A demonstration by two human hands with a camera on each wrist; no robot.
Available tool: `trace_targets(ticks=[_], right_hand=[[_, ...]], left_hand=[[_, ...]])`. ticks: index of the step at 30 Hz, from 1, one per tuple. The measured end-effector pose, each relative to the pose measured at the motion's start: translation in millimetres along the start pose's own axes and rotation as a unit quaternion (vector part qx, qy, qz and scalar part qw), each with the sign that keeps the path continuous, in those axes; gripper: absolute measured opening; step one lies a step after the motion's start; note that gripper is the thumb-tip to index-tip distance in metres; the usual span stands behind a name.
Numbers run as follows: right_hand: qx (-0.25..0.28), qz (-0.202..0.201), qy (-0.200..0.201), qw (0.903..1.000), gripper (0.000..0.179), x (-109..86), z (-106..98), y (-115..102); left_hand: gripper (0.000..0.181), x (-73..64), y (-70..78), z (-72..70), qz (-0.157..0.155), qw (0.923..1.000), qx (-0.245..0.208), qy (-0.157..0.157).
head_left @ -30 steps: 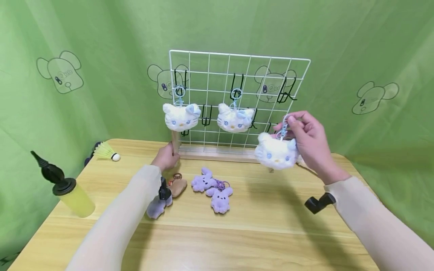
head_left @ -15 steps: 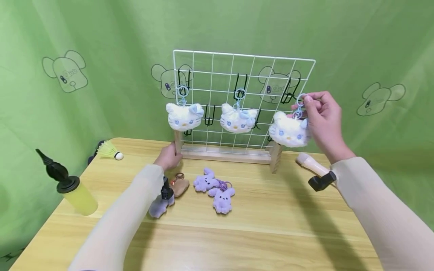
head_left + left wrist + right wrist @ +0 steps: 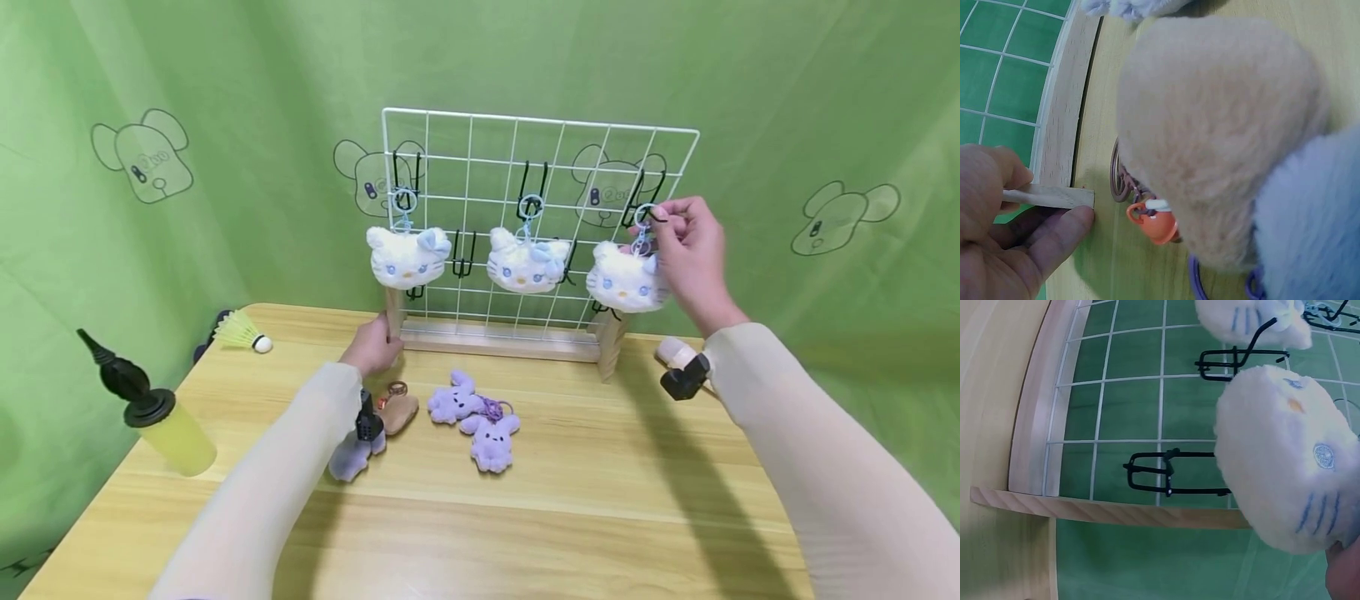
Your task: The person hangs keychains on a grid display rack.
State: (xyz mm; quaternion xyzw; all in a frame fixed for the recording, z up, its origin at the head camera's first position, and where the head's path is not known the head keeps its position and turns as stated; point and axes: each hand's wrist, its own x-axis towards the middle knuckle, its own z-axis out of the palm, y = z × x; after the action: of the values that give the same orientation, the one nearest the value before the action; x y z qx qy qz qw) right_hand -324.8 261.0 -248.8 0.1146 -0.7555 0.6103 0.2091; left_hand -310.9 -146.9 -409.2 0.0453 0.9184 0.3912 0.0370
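Observation:
My right hand (image 3: 693,254) pinches the light-blue ring of a white plush cat keychain (image 3: 626,282), right at the black hook (image 3: 634,215) on the upper right of the white wire grid. In the right wrist view that plush head (image 3: 1272,456) hangs before the grid, with only a bit of the hand showing. Two matching keychains, one on the left (image 3: 407,260) and one in the middle (image 3: 525,265), hang from black hooks. Down at the rack's left end, my left hand (image 3: 371,346) holds its wooden foot (image 3: 1054,196) between thumb and fingers.
Purple plush keychains (image 3: 492,443) and a brown plush one (image 3: 397,414) lie before the rack. To the left are a yellow bottle with a black top (image 3: 180,437) and a shuttlecock (image 3: 242,331). A microphone (image 3: 675,351) lies at right, partly behind my wrist.
My right hand has lifted the plush cat keychain from low before the grid's right side, then shifted it left to the upper right hook. The left hand stays on the rack's foot.

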Motion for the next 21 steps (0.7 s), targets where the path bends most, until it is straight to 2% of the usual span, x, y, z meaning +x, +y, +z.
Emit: trace_targets(ticks=[4,11,18,21], right_hand=[[-0.023,0.001,0.005,0.9997,0.009,1.5,2.5,4.6],[-0.018,-0.003,0.009,0.9998,0.008,2.9,1.3,6.8],[-0.084,0.000,0.012,0.9964,0.003,1.0,-5.7,4.1],[-0.081,0.013,0.010,0.9966,0.004,-0.2,-10.7,1.2]], left_hand=[[0.054,0.1,0.2,-0.1,-0.006,1.0000,-0.003,-0.001],[0.056,1.1,-0.4,-0.1,-0.008,0.9999,-0.006,-0.002],[0.052,0.7,-1.4,0.7,-0.013,0.9999,-0.008,-0.003],[0.052,1.1,-1.3,0.9,-0.013,0.9999,-0.010,-0.004]])
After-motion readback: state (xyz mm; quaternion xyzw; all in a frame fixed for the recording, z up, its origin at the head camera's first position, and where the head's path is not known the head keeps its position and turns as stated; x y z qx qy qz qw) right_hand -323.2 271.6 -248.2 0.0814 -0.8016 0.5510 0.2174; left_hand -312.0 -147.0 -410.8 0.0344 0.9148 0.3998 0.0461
